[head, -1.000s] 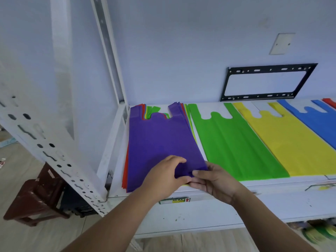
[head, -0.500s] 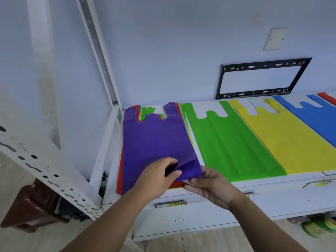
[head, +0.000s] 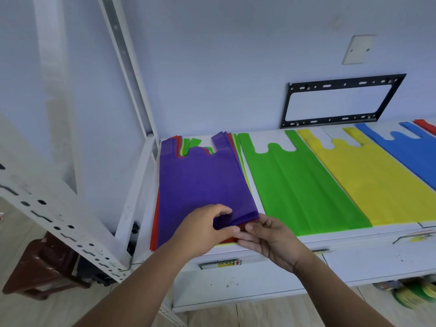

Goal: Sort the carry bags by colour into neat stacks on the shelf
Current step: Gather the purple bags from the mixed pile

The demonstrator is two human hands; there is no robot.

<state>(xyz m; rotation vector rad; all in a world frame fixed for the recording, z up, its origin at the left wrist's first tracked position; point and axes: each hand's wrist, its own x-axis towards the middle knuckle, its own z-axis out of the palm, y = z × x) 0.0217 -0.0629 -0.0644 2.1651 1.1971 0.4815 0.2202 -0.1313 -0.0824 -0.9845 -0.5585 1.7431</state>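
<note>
A mixed pile of carry bags lies at the left end of the white shelf (head: pixel 354 234), with a purple bag (head: pixel 200 182) on top and red, green and yellow edges showing beneath. My left hand (head: pixel 203 232) pinches the near right corner of the purple bag and lifts it slightly. My right hand (head: pixel 269 239) touches the pile's near edge just below that corner, fingers against the red bag underneath. To the right lie a green bag (head: pixel 297 185), a yellow bag (head: pixel 368 180), a blue bag (head: pixel 415 152) and a sliver of red bag (head: pixel 427 125), each laid flat.
A white slotted upright (head: pixel 127 67) and a perforated angle bar (head: pixel 59 223) frame the left side. A black wall bracket (head: pixel 342 100) hangs behind the shelf. A dark wooden stool (head: pixel 40 267) stands on the floor at lower left.
The view has shifted slightly. My left hand has kept peeling up the purple bag's near right corner, and my right hand has stayed under it at the pile's edge.
</note>
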